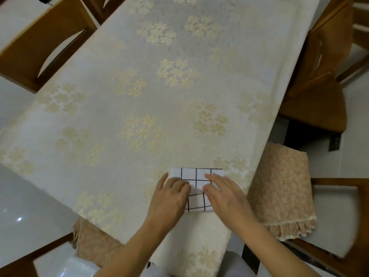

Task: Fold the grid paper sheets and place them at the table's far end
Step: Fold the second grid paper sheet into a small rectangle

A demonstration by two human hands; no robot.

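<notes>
Pressing grid paper [196, 177] (both hands)

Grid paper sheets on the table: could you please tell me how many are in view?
1. The grid paper sheet, already folded, lies at the table's near edge under the left hand and right hand. More could be folded inside.

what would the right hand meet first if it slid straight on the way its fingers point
The right hand lies flat on the folded grid paper, fingers aimed up and left. It would first cross the paper's far edge, then only bare floral tablecloth; the way looks free as far as the picture shows.
</notes>
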